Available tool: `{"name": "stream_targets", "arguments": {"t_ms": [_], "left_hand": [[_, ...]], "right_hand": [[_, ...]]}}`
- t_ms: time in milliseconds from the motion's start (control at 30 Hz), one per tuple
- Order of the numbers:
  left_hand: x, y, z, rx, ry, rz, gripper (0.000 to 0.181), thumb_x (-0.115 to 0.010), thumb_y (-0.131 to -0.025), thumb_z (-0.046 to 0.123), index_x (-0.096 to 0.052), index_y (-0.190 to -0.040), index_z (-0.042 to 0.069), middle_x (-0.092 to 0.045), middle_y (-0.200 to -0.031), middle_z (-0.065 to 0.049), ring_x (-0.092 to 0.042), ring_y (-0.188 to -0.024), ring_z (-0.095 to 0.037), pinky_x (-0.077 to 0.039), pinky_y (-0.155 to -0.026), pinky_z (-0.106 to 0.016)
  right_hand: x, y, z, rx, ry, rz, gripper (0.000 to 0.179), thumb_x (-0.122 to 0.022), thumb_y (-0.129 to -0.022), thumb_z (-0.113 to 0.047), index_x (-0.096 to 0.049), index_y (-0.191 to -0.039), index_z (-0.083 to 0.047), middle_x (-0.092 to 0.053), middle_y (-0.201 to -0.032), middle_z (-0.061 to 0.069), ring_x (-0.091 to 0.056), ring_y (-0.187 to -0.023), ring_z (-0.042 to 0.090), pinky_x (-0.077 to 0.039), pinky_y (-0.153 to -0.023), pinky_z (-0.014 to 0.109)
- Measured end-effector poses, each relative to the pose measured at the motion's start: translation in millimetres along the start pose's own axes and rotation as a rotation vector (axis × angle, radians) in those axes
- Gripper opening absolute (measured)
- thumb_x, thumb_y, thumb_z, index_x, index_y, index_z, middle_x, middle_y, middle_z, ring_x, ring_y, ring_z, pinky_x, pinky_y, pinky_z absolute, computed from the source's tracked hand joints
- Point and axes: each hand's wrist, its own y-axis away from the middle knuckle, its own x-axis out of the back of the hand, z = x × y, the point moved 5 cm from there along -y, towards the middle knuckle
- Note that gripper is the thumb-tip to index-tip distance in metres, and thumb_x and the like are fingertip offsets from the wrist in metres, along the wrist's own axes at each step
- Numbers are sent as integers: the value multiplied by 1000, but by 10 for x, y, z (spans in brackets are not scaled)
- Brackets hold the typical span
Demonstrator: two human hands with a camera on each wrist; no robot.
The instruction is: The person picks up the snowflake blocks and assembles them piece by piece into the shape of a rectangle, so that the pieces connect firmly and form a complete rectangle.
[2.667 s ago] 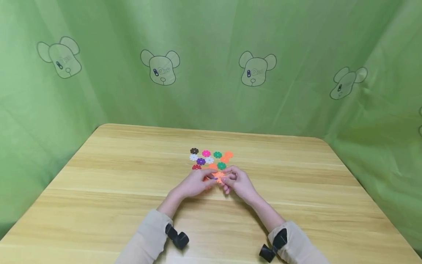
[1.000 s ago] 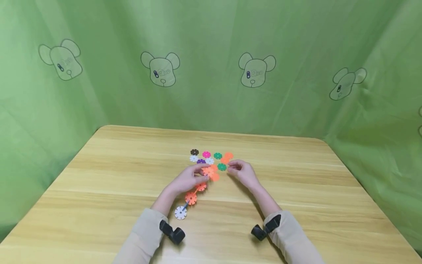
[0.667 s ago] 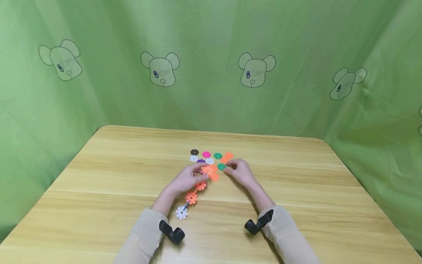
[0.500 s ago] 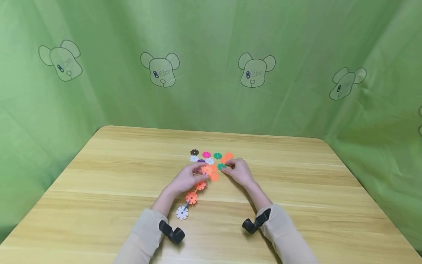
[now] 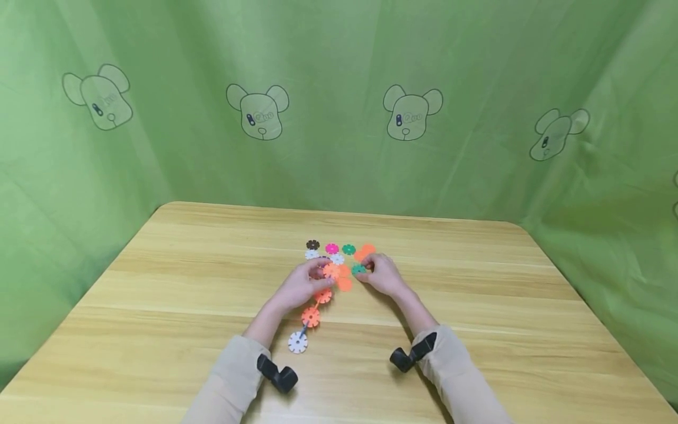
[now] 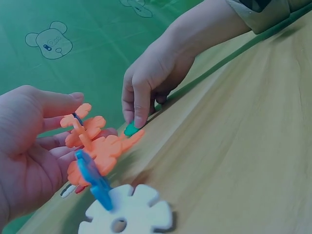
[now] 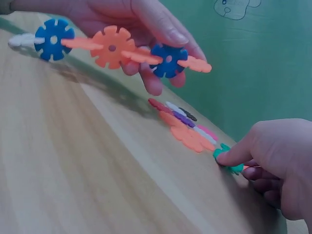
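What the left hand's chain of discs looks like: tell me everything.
The chain is seven flat, notched discs that look like plastic, joined slot to slot, each crosswise to the next. From its near end it runs white, blue, three orange, blue, orange; those seen face-on show a round middle hole. The left hand grips it near the far orange end, and it slants back over the table from there. Whether the near white end touches down is unclear.

Head view bright and even; 2 wrist views dimmer, shadows soft.
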Motion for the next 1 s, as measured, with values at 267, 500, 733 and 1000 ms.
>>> {"name": "stream_targets", "arguments": {"t_ms": [267,500,733,1000], "left_hand": [[-55,1,43,-16,66,31,49,-65,-86,17,-48,-131,4,-58,-103,-10,-56,-87,-19,-49,-73,-31],[-97,-30,5,10,104,58,51,-66,-86,15,-46,-131,3,-57,-108,-13,-57,-90,-22,-50,-76,-32],[-94,-28,23,38,99,71,52,-67,-85,19,-46,-130,5,-58,-110,-11,-56,-95,-23,-49,-78,-34],[-82,-22,32,26,107,72,56,-66,-85,17,-43,-135,6,-58,-100,-10,-55,-85,-20,-50,-71,-31]], "right_hand": [[37,116,11,-1,-180,8,20,-68,-80,-3,-52,-92,-2,-52,-80,5,-46,-74,18,-41,-66,27],[50,261,-128,-3,-376,21,17,-68,-81,-2,-54,-90,-1,-56,-74,8,-55,-64,19,-49,-54,25],[31,316,-273,33,-484,43,19,-67,-80,3,-57,-96,3,-59,-84,11,-60,-74,25,-55,-66,33],[27,349,-317,86,-441,94,15,-67,-82,1,-63,-96,1,-61,-77,9,-61,-69,23,-54,-64,33]]}}
